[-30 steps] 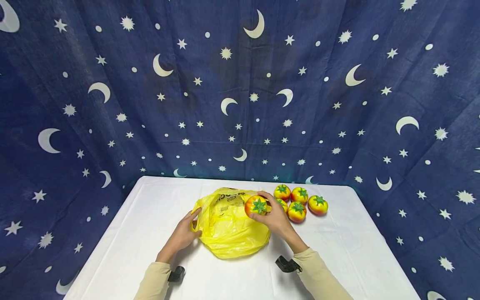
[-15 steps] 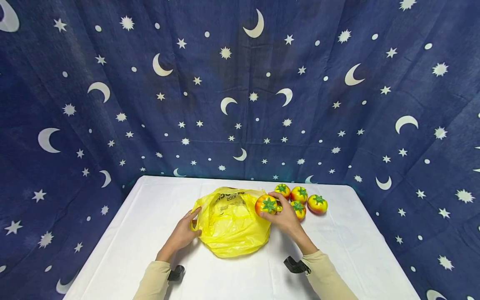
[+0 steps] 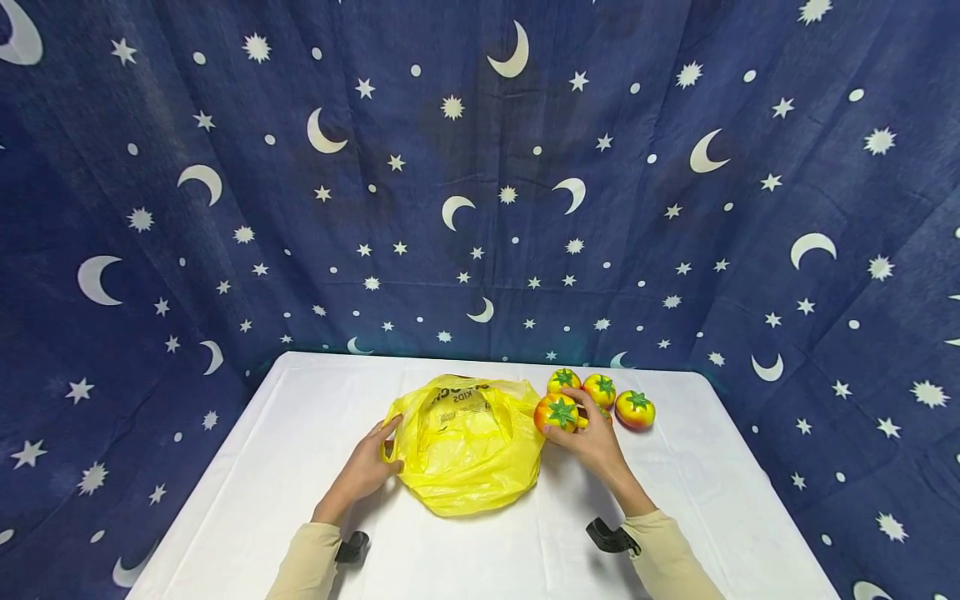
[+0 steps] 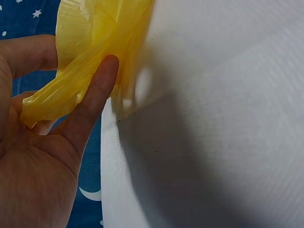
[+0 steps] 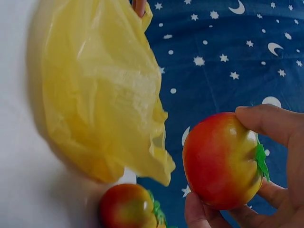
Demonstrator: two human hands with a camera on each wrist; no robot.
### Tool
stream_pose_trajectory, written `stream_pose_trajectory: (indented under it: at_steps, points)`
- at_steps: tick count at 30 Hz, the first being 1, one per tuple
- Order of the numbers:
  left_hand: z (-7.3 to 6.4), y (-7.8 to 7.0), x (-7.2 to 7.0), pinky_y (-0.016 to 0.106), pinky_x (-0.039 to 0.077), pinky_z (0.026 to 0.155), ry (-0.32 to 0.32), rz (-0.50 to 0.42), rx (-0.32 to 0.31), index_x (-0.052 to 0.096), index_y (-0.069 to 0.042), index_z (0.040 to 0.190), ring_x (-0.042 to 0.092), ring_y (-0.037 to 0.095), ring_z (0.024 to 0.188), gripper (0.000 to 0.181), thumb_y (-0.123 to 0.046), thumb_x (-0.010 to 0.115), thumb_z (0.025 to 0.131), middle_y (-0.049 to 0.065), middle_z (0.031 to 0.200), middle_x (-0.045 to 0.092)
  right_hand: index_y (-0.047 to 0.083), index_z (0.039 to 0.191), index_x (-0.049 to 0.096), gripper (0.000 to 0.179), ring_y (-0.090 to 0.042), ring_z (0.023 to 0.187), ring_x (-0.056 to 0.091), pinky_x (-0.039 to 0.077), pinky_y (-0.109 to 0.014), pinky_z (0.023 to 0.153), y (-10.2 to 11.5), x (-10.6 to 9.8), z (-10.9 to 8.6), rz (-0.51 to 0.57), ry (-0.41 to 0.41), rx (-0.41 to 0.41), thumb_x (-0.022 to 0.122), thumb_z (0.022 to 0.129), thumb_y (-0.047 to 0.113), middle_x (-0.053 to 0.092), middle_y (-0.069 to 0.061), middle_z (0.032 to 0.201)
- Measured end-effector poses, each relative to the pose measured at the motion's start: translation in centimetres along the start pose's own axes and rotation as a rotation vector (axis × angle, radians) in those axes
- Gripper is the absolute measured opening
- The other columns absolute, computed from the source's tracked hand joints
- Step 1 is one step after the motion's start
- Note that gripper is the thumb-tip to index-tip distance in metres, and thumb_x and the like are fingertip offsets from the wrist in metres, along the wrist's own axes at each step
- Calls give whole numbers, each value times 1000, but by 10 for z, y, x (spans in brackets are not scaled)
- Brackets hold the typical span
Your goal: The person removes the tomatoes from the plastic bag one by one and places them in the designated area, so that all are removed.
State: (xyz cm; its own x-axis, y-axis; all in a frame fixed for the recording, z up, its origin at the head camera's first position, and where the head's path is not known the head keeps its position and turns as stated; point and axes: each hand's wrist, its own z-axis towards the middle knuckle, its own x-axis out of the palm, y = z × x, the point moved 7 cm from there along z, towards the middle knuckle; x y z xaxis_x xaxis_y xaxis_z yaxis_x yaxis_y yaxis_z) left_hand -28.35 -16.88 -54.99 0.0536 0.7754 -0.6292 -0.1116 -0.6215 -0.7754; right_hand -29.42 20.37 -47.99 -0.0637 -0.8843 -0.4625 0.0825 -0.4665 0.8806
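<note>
My left hand [image 3: 367,465] grips the left rim of a crumpled yellow plastic bag [image 3: 472,483]; in the left wrist view, its plastic [image 4: 90,57] runs between thumb and fingers. The bag's mouth faces up, showing dark print on the inner wall. Just right of the bag, my right hand [image 3: 595,442] holds a shiny red-and-yellow toy tomato [image 3: 557,414] with a green leaf top, between thumb and fingers. In the right wrist view this tomato [image 5: 218,161] is apart from the bag [image 5: 104,95]. Behind that hand sit several similar tomatoes, one [image 3: 564,381] at the back; some are partly hidden.
The white-covered table [image 3: 262,442] ends at a dark blue curtain [image 3: 480,208] with moons and stars. One tomato [image 3: 635,411] lies at the group's right end. Black wrist straps [image 3: 611,536] show at both cuffs.
My right hand has moved right with the tomato, from over the bag's right rim to beside the group. The left hand and the bag have stayed nearly still.
</note>
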Motion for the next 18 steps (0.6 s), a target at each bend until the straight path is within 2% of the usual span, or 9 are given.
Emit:
stream_pose_trajectory:
  at_steps: [8, 14, 18]
  points:
    - [1, 1, 0, 48, 49, 98, 6, 22, -18, 38, -9, 151, 62, 28, 113, 85, -2, 73, 74, 15, 154, 40, 17, 137, 50, 71, -38, 119, 54, 43, -52, 105, -15, -15, 0, -35, -34, 52, 82, 75, 21, 52, -19, 138]
    - [3, 2, -1, 44, 50, 93, 3, 10, -20, 39, -10, 151, 62, 25, 111, 85, -2, 74, 74, 14, 152, 42, 15, 140, 48, 72, -38, 123, 51, 40, -52, 107, -24, -27, 1, -30, -49, 71, 82, 77, 23, 49, -18, 140]
    - [3, 2, -2, 43, 51, 91, 3, 9, -21, 38, -9, 151, 63, 26, 112, 85, -2, 73, 74, 14, 152, 42, 15, 142, 45, 76, -37, 123, 50, 40, -51, 104, -32, -36, 1, -38, -53, 114, 82, 77, 29, 47, -18, 140]
